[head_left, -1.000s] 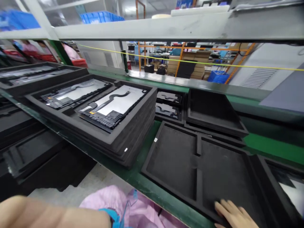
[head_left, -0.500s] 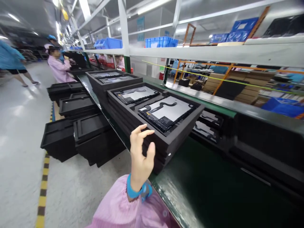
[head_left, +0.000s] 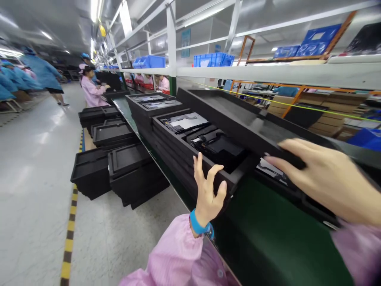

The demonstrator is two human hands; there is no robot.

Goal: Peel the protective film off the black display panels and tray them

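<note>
My right hand grips the near edge of an empty black foam tray and holds it tilted in the air above a stack of black foam trays. The top tray of that stack holds flat screen panels with dark cables. My left hand is raised next to the stack's near corner, fingers apart, holding nothing. A blue band sits on its wrist above a pink sleeve.
The stack rests on a green conveyor bench. More black trays are piled on the floor at the left beside a yellow-and-black floor line. Blue bins sit on the overhead shelf. Workers in pink and blue stand farther back.
My right hand has come into view carrying the empty tray over the stack. My left hand stays raised by the stack's corner. The view has shifted slightly right.
</note>
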